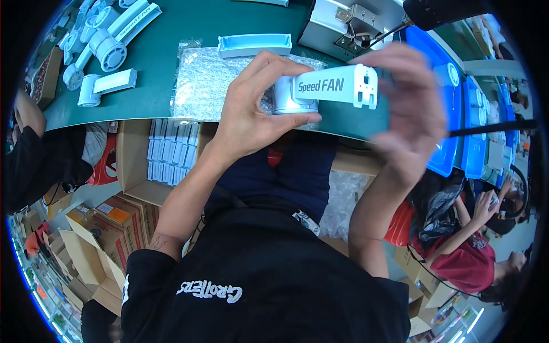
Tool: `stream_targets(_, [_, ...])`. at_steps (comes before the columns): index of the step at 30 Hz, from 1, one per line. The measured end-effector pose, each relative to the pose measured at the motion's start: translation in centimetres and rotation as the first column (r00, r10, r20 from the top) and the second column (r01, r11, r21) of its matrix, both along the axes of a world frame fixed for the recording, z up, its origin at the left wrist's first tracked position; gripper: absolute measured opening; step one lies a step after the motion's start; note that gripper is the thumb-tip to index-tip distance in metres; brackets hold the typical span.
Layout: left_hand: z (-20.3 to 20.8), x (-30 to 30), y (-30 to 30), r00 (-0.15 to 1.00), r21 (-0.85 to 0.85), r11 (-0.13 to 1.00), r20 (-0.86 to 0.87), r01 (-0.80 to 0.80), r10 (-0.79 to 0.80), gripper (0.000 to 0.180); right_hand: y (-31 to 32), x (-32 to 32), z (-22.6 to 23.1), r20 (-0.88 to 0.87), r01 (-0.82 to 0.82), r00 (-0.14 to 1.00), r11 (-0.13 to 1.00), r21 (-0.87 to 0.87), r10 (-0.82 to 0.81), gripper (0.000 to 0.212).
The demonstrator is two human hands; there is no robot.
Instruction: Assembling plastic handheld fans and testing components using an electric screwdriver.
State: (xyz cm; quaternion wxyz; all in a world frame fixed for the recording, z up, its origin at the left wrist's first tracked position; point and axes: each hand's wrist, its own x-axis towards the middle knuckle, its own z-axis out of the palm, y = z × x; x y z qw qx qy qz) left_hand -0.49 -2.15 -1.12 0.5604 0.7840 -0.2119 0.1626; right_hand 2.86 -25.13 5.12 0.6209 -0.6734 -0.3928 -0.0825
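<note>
My left hand [251,108] is closed round the round head of a white handheld fan [334,86]. Its handle points right, with dark lettering along the side and slots in the end face. Around that end, apart from it, curves my right hand [414,103]; motion blurs it, but thumb and fingers are spread with nothing visible between them. A pale, shallow handle cover [254,44] lies behind the left hand on a sheet of bubble wrap [197,86].
Several white fans [108,48] lie at the left of the green table [189,17]. A metal fixture [337,31] stands at the back right, beside blue bins [449,137]. Below the table edge is a carton [131,166] of white parts. Co-workers sit on both sides.
</note>
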Motion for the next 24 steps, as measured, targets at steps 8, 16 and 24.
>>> stream_targets(8, [-0.1,-0.3,-0.2,0.996,-0.067,0.998,-0.086,0.016,-0.022,0.054,2.6,7.1,8.4,0.068,0.507,0.839,0.822,0.261,-0.539,0.041])
stream_targets(16, [-0.2,0.0,0.2,0.993,0.042,0.999,-0.119,-0.017,0.022,0.061,2.7,4.6,9.6,0.063,0.226,0.948,0.803,0.551,-0.311,0.065])
stream_targets(24, [-0.8,1.4,-0.2,0.986,-0.119,0.992,-0.167,-0.047,0.027,0.063,4.2,7.6,10.7,0.321,0.271,0.832,0.837,0.475,-0.452,0.054])
